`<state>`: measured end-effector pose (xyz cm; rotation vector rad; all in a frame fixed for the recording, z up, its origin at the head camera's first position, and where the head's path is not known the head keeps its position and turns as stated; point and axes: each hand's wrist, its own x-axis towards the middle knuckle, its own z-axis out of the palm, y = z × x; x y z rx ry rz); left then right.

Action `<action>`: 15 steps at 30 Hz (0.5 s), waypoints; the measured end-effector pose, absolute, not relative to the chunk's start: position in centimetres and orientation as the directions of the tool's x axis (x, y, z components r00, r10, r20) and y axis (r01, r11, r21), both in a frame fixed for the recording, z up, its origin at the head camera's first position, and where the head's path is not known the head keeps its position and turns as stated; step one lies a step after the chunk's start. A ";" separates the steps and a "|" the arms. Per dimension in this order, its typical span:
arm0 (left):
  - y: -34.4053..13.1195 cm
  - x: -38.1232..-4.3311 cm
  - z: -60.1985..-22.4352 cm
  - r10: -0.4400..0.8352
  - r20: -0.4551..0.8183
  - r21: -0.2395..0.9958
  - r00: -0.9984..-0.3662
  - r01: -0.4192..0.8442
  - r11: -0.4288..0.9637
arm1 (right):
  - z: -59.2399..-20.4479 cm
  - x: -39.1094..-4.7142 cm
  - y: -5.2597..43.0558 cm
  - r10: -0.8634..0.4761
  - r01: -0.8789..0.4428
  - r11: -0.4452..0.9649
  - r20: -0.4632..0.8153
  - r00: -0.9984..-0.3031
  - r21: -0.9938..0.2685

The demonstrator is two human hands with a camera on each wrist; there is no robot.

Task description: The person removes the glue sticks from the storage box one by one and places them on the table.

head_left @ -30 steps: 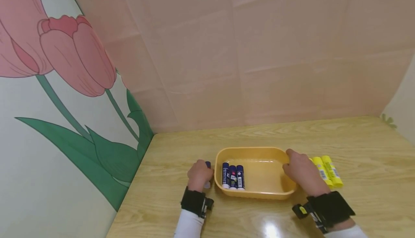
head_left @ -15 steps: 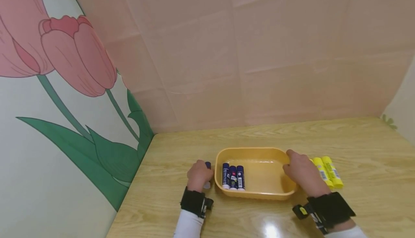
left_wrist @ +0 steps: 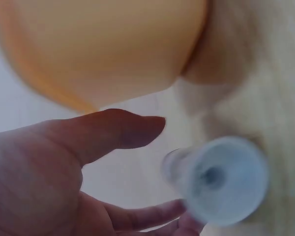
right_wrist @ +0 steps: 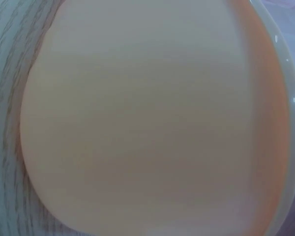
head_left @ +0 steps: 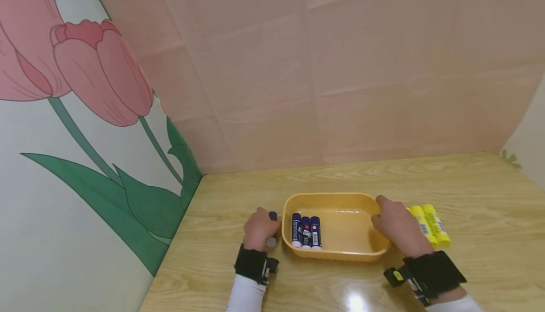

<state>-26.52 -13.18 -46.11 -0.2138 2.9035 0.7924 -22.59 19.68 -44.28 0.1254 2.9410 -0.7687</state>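
My left hand is beside a glue stick with a dark blue cap and white base, just left of a yellow-orange plastic tray. The left wrist view has the glue stick base-on: fingertips touch its lower side, while the thumb stays apart from it. Three blue glue sticks lie side by side at the left inside the tray. My right hand grips the tray's right rim. Only the tray fills the right wrist view; that hand is hidden there.
Several yellow glue sticks lie on the wooden table right of the tray, partly behind my right hand. A wall with painted tulips borders the table's left side, and a pinkish covering hangs along the back.
My left hand has shifted slightly left, so more of the glue stick beside it shows. The right hand and tray stay put.
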 end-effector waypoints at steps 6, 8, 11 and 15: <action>-13.9 -26.1 -43.8 -0.086 -0.146 0.492 -0.986 -0.148 0.858 | -44.0 -22.7 19.6 0.053 0.108 0.868 -0.125 -0.991 -0.484; -13.8 -25.9 -43.1 -0.077 -0.122 0.473 -0.990 -0.126 0.872 | -44.0 -22.6 19.6 0.048 0.102 0.870 -0.123 -0.991 -0.482; -13.0 -25.3 -42.4 -0.046 -0.054 0.461 -0.997 -0.066 0.885 | -44.1 -22.6 19.6 0.044 0.094 0.874 -0.116 -0.992 -0.476; -10.7 -24.3 -42.1 0.012 0.003 0.501 -1.000 0.012 0.865 | -44.4 -22.5 19.6 0.044 0.092 0.878 -0.113 -0.993 -0.469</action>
